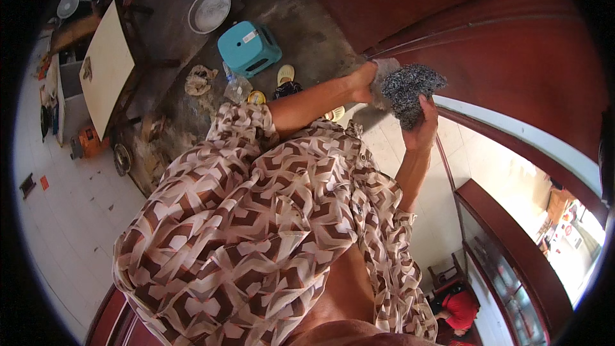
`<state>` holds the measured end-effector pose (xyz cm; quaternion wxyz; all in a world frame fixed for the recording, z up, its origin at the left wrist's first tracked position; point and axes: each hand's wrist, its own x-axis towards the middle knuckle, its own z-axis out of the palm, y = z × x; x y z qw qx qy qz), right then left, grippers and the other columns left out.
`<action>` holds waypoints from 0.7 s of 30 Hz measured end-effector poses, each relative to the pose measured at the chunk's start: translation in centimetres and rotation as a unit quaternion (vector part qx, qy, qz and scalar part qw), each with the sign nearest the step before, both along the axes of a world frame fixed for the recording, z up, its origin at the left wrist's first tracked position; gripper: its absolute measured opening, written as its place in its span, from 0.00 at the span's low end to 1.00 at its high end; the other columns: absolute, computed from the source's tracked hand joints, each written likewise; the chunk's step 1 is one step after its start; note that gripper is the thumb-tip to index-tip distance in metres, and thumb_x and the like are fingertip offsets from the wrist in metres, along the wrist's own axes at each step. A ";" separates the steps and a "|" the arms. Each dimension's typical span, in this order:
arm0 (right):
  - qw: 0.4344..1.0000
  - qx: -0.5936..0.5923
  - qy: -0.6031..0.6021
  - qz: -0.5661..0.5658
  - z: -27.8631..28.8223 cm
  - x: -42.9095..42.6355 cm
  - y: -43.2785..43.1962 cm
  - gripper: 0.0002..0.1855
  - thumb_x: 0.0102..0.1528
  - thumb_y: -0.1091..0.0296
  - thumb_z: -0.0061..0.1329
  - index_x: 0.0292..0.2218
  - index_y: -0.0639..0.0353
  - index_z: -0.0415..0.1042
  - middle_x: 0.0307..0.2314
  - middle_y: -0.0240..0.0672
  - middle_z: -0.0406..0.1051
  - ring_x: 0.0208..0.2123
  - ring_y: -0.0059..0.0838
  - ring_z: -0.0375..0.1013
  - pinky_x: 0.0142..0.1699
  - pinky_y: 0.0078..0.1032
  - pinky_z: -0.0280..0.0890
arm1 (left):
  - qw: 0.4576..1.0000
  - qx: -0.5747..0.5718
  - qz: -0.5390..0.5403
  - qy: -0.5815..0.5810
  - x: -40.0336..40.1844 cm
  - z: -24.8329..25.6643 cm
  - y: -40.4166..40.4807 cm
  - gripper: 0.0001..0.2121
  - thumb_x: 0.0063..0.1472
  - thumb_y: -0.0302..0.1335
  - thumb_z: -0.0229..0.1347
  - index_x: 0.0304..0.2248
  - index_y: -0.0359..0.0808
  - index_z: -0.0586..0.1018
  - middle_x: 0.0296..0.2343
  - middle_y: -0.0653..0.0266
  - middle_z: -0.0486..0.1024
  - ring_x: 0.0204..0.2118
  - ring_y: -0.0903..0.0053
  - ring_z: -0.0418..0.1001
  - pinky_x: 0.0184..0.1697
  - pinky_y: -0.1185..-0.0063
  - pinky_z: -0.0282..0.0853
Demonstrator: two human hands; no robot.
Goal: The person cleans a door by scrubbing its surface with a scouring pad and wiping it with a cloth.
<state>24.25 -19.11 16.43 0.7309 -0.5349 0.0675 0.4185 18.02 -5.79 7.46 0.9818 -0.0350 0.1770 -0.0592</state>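
Observation:
A tangled wad of dark grey steel wool (pixel 408 89) is gripped in my right hand (pixel 423 127), its thumb pressed over the near side. My left hand (pixel 363 81) is just to the left, holding a paler grey fibrous wad (pixel 386 68). That paler wad meets or lies behind the steel wool; which of the two I cannot tell. Most of my left fingers are hidden. Both hands are close to a dark red panel (pixel 480 53), though contact with it is not clear.
A teal plastic stool (pixel 240 48) stands on the stained floor by a metal basin (pixel 209 11). A clear plastic bottle (pixel 236 87) and a crumpled rag (pixel 199 80) lie nearby. A tilted pale board (pixel 108 69) is at left. Someone in a red top (pixel 461 308) is at lower right.

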 end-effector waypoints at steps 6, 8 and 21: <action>0.993 -0.098 -0.063 0.019 0.1 -1.7 1.1 0.24 0.50 0.73 0.48 0.50 0.65 0.62 0.41 0.36 0.68 0.41 0.30 0.69 0.48 0.28 0.63 | 0.986 -0.136 -0.060 -0.074 -1.1 -1.7 -2.1 0.20 0.64 0.37 0.34 0.43 0.34 0.73 0.41 0.57 0.73 0.42 0.66 0.72 0.50 0.65 0.64; 0.987 -0.120 -0.094 0.046 -0.6 -1.4 0.2 0.25 0.50 0.71 0.50 0.49 0.65 0.63 0.39 0.35 0.69 0.40 0.28 0.68 0.48 0.25 0.62 | 0.957 -0.248 -0.061 -0.138 -1.2 -1.7 -1.7 0.21 0.63 0.37 0.34 0.44 0.33 0.73 0.42 0.56 0.73 0.43 0.64 0.71 0.52 0.64 0.62; 0.721 -0.354 -0.554 0.219 -1.2 -0.4 0.2 0.35 0.48 0.53 0.55 0.50 0.69 0.60 0.52 0.49 0.55 0.53 0.45 0.56 0.56 0.35 0.52 | 0.996 -0.028 -0.083 -0.034 -1.3 -0.4 1.9 0.22 0.58 0.40 0.49 0.46 0.33 0.70 0.44 0.54 0.71 0.45 0.63 0.69 0.52 0.63 0.62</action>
